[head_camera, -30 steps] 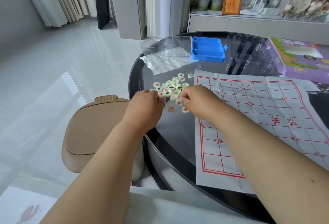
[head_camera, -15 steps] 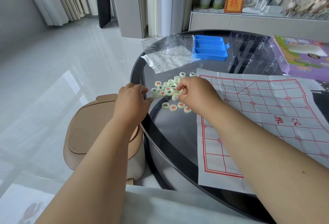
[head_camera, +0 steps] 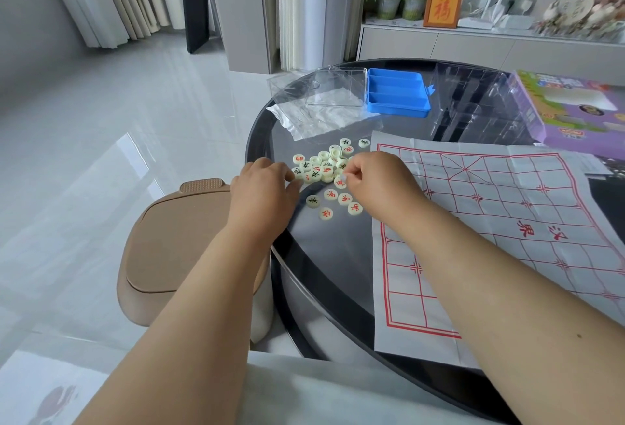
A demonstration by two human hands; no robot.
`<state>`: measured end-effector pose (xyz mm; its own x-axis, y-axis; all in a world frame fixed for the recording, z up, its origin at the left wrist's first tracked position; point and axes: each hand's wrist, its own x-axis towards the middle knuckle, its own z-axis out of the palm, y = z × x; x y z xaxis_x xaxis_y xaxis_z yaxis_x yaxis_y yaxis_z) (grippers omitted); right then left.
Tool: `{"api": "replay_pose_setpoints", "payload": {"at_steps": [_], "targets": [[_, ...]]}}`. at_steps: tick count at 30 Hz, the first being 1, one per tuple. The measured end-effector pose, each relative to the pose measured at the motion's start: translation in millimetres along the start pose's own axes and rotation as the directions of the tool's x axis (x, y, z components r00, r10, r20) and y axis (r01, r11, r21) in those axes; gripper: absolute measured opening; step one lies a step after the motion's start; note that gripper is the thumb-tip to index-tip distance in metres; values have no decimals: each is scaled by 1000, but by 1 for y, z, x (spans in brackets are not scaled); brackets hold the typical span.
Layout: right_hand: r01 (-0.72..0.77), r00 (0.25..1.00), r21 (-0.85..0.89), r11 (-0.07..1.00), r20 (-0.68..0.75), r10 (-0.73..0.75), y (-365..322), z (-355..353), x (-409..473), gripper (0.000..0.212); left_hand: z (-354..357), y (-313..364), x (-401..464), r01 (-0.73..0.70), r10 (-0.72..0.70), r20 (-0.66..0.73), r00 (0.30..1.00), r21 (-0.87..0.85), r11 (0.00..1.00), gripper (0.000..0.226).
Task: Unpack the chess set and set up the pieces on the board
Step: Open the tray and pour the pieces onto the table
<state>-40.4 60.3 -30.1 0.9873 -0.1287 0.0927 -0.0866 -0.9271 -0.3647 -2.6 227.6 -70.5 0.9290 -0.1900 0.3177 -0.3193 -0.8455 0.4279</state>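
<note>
Our right hand (head_camera: pixel 375 181) pinches a xiangqi piece (head_camera: pixel 340 182) at the pile (head_camera: pixel 324 167); our left hand (head_camera: pixel 263 191), fingers relaxed, touches its edge beside the paper board (head_camera: pixel 507 221) on the counter (head_camera: pixel 324 255).

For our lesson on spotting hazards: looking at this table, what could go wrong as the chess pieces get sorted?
1. The pile of pieces lies close to the rim of the round table; the left hand might knock some off.
2. The paper board overhangs the near edge and could slide.

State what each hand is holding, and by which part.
The right hand pinches one chess piece by its rim at the fingertips. The left hand only touches the pile, holding nothing clearly.
</note>
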Motion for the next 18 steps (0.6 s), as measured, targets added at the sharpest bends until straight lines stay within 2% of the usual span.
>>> {"api": "replay_pose_setpoints", "payload": {"at_steps": [5, 9, 14, 18], "targets": [[-95, 992, 32, 995, 86, 92, 8, -5, -2, 18, 2, 0, 2, 26, -25, 16, 1000, -22, 999, 29], [-97, 994, 2, 995, 51, 97, 8, -2, -3, 15, 1, 1, 1, 27, -26, 42, 999, -28, 999, 25], [-33, 999, 42, 999, -39, 35, 3, 1, 1, 12, -1, 0, -1, 7, 0, 44, 999, -152, 988, 16], [52, 997, 42, 998, -62, -50, -3, 4, 12, 20, -1, 1, -2, -72, 81, 47, 996, -175, 982, 13]]}}
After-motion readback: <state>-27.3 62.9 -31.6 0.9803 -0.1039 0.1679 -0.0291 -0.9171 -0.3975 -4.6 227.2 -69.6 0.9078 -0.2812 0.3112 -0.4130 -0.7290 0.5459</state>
